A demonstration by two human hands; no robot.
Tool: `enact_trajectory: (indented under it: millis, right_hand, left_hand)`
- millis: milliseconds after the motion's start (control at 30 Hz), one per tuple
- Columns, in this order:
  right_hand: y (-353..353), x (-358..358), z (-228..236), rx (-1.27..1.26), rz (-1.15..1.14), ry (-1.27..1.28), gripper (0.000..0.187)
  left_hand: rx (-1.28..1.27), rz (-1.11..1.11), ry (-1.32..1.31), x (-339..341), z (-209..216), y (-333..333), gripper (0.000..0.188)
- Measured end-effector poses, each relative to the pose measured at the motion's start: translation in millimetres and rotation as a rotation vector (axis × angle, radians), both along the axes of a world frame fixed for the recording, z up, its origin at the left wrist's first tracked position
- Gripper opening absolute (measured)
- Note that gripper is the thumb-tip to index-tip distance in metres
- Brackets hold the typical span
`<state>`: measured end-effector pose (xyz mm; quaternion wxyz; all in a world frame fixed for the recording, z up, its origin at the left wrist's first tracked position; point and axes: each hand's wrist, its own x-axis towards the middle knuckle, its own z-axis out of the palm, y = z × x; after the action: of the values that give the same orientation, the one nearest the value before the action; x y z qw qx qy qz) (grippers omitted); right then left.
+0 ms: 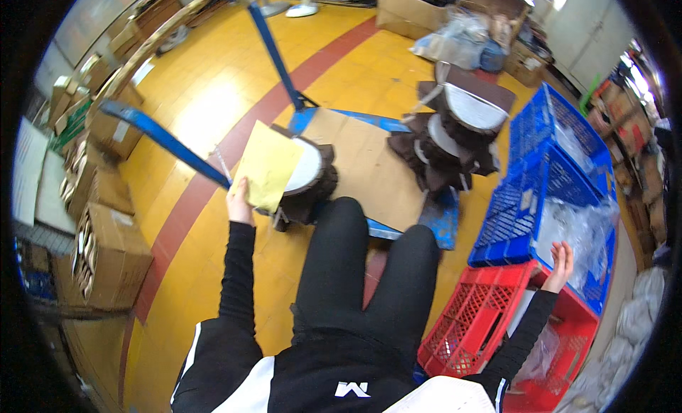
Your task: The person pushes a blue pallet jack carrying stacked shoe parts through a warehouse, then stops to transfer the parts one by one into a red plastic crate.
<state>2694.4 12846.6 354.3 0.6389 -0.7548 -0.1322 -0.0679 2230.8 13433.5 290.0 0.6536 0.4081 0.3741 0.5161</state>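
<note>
My left hand [241, 202] grips the lower left edge of a yellow sheet [266, 164], which looks like paper or thin card. The sheet is tilted and partly covers a stack of dark brown pieces with a white top [305, 173]. Both are at the left end of a blue platform trolley [440, 221] with a cardboard sheet [366, 161] on its deck. My right hand [561, 266] is raised over the crates at the right, fingers stretched out and nothing visible in them. Close to it lies clear plastic [590, 232] in a blue crate [508, 225].
Taller brown-and-white stacks [469, 115] stand at the trolley's right end. A red crate [472, 313] sits nearest me on the right, with another blue crate [561, 122] farther back. The trolley's blue handle [167, 143] rises at left. Cardboard boxes [117, 257] line the left side.
</note>
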Motion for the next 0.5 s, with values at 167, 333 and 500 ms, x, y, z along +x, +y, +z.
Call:
enact_trajectory:
  millis: [167,333,500]
  right_hand:
    - [217.7,-60.0,12.6,-0.136,0.675,0.098,0.027]
    - [387.5,-157.9,-67.0,0.029,1.139,0.918,0.044]
    - [472.4,-299.4,-155.3,0.293,1.05,1.757,0.074]
  left_hand:
    - [-0.082,0.008,0.088,15.3,-37.5,52.3,0.046]
    - [0.086,-0.017,0.138,2.3,-129.9,143.3,0.043]
    - [0.255,0.051,0.612,39.5,-155.8,208.7,0.036]
